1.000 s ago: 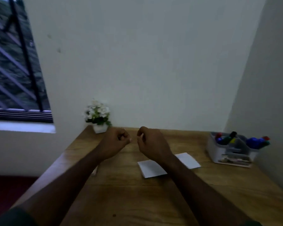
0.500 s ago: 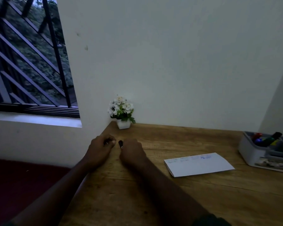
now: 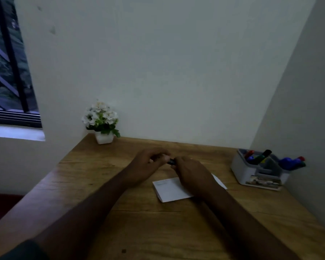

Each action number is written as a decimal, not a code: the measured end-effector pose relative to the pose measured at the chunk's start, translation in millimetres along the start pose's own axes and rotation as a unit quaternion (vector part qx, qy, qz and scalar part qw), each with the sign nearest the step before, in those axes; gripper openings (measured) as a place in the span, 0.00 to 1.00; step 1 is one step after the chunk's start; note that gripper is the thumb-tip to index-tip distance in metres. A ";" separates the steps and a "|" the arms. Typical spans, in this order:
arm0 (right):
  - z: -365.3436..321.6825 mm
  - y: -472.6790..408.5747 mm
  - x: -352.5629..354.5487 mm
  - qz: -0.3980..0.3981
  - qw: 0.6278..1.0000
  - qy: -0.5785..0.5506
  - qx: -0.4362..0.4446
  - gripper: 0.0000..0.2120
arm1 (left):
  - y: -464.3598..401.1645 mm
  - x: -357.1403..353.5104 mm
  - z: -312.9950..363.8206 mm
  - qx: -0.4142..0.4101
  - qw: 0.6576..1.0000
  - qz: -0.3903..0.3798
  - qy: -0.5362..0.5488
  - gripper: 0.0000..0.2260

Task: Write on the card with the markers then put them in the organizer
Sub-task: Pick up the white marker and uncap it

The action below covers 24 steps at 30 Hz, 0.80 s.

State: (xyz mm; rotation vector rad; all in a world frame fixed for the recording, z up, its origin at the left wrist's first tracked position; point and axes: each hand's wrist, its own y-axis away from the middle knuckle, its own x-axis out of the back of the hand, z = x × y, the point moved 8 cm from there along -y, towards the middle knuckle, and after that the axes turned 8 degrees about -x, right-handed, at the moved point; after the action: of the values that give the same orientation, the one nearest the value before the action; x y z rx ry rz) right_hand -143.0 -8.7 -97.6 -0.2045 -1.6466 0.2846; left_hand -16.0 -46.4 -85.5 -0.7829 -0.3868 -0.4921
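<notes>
Both hands — left hand (image 3: 148,166), right hand (image 3: 190,170) — grip one dark marker (image 3: 171,162).

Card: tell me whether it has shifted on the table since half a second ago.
No. The card keeps the same gaps to the organizer and the flower pot; only the camera turned.

Wooden table (image 3: 139,231) sits in a corner — white wall (image 3: 167,62) behind it, grey wall (image 3: 308,109) on the right. Small white pot (image 3: 104,138) of white flowers (image 3: 100,115) stands at the table's far left corner, touching the back wall. Window (image 3: 6,59) at upper left — dark bars, greenery behind, pale sill (image 3: 15,132) below it. Dark red floor (image 3: 2,205) shows left of the table.
</notes>
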 end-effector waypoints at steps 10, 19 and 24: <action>11.0 0.8 1.8 0.028 0.999 -0.005 0.040 0.21 | -14.6 -15.3 -5.7 -0.008 0.998 -0.036 0.060 0.08; 26.6 11.5 13.3 0.067 0.996 -0.060 0.008 0.20 | -9.9 -5.0 -16.7 0.021 0.999 -0.030 0.008 0.07; 41.7 20.9 35.1 0.136 0.934 -0.330 0.013 0.17 | 10.5 -11.2 -38.1 0.043 0.993 -0.075 -0.076 0.08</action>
State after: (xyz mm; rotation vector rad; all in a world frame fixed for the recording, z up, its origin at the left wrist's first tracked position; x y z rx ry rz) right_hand -188.6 19.0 -74.0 -0.3438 -2.2817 0.6366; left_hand -13.8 -65.3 -121.9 -0.7140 -0.6082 -0.5533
